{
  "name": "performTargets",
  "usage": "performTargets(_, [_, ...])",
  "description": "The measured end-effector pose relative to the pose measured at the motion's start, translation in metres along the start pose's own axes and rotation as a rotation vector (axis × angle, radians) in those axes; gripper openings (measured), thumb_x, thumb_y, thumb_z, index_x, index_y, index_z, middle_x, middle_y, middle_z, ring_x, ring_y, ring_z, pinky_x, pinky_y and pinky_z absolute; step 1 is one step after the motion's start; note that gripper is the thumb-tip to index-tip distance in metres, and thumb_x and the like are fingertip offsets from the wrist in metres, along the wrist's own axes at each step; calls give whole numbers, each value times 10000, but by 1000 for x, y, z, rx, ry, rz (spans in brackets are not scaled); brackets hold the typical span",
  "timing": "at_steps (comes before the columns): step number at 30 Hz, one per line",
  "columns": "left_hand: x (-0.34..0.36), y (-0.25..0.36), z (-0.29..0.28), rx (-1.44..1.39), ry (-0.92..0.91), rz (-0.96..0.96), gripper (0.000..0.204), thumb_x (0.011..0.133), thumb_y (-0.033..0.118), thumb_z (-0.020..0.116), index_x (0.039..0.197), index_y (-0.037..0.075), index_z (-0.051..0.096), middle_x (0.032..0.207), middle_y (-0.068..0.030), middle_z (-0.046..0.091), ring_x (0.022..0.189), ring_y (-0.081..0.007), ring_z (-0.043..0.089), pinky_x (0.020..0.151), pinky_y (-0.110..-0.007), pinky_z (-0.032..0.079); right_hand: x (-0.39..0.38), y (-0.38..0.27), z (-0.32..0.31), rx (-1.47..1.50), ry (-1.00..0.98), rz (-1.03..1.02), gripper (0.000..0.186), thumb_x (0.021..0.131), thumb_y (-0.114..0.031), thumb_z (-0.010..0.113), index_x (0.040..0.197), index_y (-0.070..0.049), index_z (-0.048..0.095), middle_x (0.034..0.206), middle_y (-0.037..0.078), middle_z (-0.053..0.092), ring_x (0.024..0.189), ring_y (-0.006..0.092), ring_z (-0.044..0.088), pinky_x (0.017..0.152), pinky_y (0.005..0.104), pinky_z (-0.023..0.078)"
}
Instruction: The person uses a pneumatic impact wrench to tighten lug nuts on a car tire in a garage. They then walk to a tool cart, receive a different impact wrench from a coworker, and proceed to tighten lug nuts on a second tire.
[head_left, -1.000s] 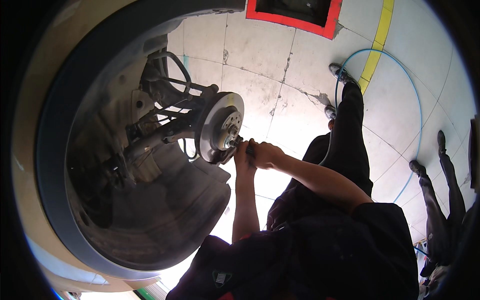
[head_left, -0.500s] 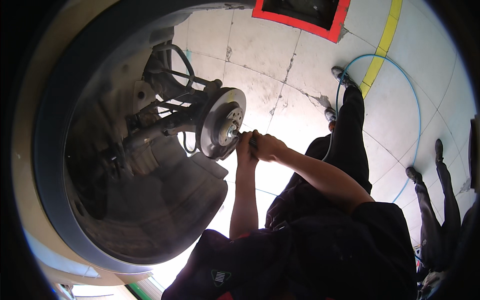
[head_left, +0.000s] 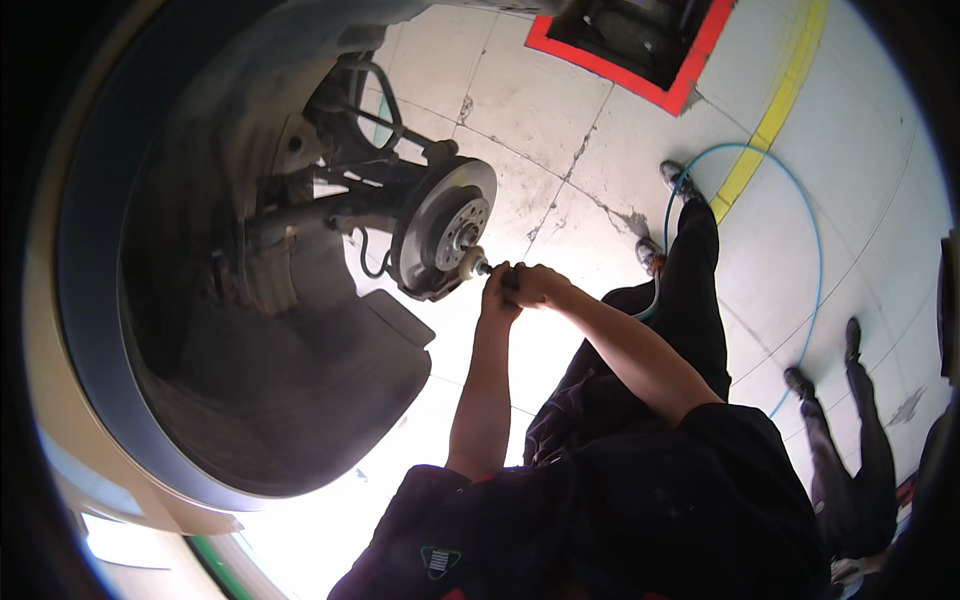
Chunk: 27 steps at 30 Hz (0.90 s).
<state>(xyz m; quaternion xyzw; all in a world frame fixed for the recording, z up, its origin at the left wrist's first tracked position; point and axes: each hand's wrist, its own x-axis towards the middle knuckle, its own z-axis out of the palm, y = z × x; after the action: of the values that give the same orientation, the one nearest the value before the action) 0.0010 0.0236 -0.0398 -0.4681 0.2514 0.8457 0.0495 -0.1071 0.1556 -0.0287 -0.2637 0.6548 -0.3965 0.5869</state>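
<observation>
Mid-frame, left hand (head_left: 499, 298) and right hand (head_left: 541, 286) gripped a dark, pale-headed tool (head_left: 473, 263); treating the grey metal brake disc (head_left: 428, 215) apparently next called for alignment.

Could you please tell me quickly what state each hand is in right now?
Left hand: closed, holding the round-headed hand tool nearer its head.
Right hand: closed on the same tool, farther back.

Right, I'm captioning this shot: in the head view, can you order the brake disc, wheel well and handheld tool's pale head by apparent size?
Largest to smallest:
Wheel well
Brake disc
Tool's pale head
</observation>
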Motion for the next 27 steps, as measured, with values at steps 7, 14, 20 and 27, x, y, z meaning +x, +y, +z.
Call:
performTargets(7, [-13,-49,20,-127,-194,124,234,949,287,555,892,62,577,801,-79,602,763,-200,583,709,-348,482,-50,9,0,167,-28,72,714,773,-522,646,1221,-19,411,784,130,620,519,185,581,410,305,471])
performTargets(14, [-43,-110,-2,40,-230,493,316,957,310,534,1129,45,554,1023,-90,608,936,-205,589,820,-348,489,-97,10,25,177,-162,4,562,747,-260,739,1169,-73,418,750,34,543,531,96,518,391,241,398])
performTargets(20, [-110,-230,0,-615,-206,246,384,875,308,655,1167,96,525,1150,-112,583,1089,-264,532,905,-430,457,-167,52,63,118,-447,274,348,841,-357,684,983,-93,506,692,-7,510,525,70,479,402,214,386])
performTargets(27, [-189,-345,36,-738,-20,460,396,885,416,622,1099,106,500,1113,-85,609,898,-223,601,584,-304,481,-238,107,83,348,-711,685,400,847,-458,663,1003,-114,531,786,26,548,592,72,517,408,182,398])
